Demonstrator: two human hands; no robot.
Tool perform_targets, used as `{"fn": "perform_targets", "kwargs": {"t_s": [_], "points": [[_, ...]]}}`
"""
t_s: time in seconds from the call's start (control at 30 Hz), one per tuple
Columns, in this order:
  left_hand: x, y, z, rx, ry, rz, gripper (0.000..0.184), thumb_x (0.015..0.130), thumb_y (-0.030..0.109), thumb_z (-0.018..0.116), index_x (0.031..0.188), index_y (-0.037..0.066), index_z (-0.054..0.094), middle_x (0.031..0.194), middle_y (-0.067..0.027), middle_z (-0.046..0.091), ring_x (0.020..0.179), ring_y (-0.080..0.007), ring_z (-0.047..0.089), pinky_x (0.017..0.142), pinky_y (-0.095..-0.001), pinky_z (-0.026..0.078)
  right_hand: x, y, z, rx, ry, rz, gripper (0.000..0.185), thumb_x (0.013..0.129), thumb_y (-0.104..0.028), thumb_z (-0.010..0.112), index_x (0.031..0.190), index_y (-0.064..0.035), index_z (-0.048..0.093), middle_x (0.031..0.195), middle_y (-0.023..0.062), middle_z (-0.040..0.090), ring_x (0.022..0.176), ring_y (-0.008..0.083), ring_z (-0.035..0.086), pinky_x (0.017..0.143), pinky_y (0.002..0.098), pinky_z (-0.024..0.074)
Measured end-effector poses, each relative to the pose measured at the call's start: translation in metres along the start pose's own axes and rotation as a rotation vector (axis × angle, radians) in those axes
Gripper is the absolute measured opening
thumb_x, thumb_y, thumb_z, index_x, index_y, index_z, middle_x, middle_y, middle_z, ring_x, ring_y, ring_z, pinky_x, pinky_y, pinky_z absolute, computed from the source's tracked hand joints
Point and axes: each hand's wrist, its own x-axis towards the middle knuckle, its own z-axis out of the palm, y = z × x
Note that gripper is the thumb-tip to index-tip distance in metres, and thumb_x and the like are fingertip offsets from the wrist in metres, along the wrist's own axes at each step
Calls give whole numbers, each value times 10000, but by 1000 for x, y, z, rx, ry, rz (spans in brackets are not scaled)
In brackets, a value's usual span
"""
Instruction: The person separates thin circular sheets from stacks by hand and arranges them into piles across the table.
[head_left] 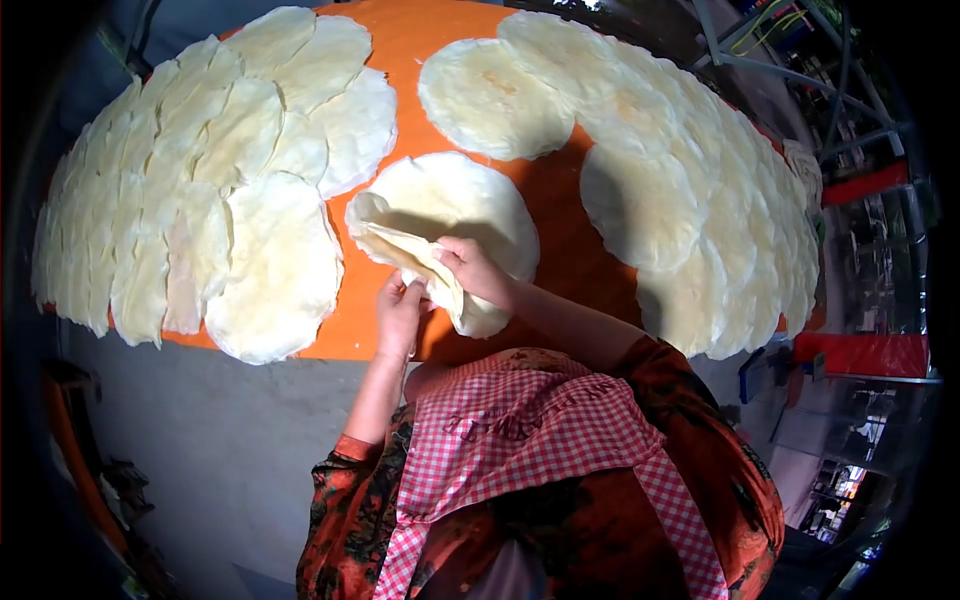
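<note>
Right in the middle of the frame, a folded pale sheet (425,258) is held by both hands, slanting from upper left to lower right. Its lower edge is pinched by the left hand (398,306), thumb and fingers closed together; its upper side is gripped by the right hand (468,268), fingers curled in tightly. A round pale sheet (465,195) is seen just behind and beneath the fold; whether the two are one piece cannot be told. A shadow is cast across it.

All of this is carried by the orange-covered desk (585,300). On the left of the frame, the desk is filled by overlapping sheets (140,215), with a broad one (270,265) laid at the lower edge of that group. On the right, a second overlapping spread (725,200) is set out, and a round one (490,95) is placed at upper centre. Below, a pink checked apron (525,415) is worn over dark red patterned sleeves (690,425).
</note>
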Motion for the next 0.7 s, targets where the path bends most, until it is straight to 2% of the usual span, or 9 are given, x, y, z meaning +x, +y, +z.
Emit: {"fn": "perform_targets", "kwargs": {"t_s": [0.17,0.23,0.3,0.4,0.47,0.5,0.57,0.6,0.7], "points": [[0,-8,-8,118,5,-1,218,903,125,550,1088,24,605,906,-20,617,802,-103,576,693,-257,481,-5,1,27,97,61,-4,146,922,-71,513,1034,-4,579,850,64,617,733,109,570,623,272,481],[-4,-1,-9,118,102,-32,250,879,164,557,1067,5,606,895,-21,613,795,-122,572,707,-279,472,4,4,40,251,134,312,99,854,-46,540,848,-10,632,698,77,613,665,148,590,591,336,470],[13,-15,-38,-113,152,83,354,843,137,493,1156,-18,554,1113,-105,601,1014,-215,578,884,-346,465,11,1,31,-376,256,-152,120,805,-30,547,712,5,614,660,189,603,587,240,570,596,390,459],[30,-15,-103,-343,132,-66,452,835,154,488,1231,-63,468,1252,-172,533,1183,-302,502,1017,-442,395,-6,-43,-41,-179,494,-242,151,831,-93,570,716,4,568,637,196,558,589,240,562,588,388,440],[28,-4,-134,-284,192,-102,80,817,131,553,757,98,511,658,39,485,642,-113,504,729,-318,475,-33,-19,-98,-119,614,-368,178,889,-143,543,774,-24,606,689,111,605,632,197,595,609,346,488],[23,7,-118,-268,356,-47,261,810,121,572,635,163,383,545,102,261,497,-70,312,611,-265,421,-66,-17,-126,171,622,-287,172,906,-154,532,840,-30,632,757,85,640,672,176,622,619,328,507],[17,23,-118,-255,307,-90,112,812,120,559,727,111,487,629,57,452,611,-109,478,706,-313,466,-142,-88,-184,217,509,169,208,930,-144,513,1007,-3,646,921,85,685,775,168,656,682,314,533],[26,15,-134,-273,302,-97,130,825,138,531,904,37,552,878,-43,603,862,-191,581,843,-361,467,-174,-60,-190,659,871,161,203,933,-118,516,1035,7,640,949,92,680,806,187,654,716,320,533],[33,15,-151,-200,216,-147,317,837,176,503,1085,-19,536,1136,-127,586,1096,-270,540,959,-391,421,-253,-23,-214,346,1084,417,193,910,-83,561,1050,13,652,916,92,686,777,168,649,698,313,520]]}}
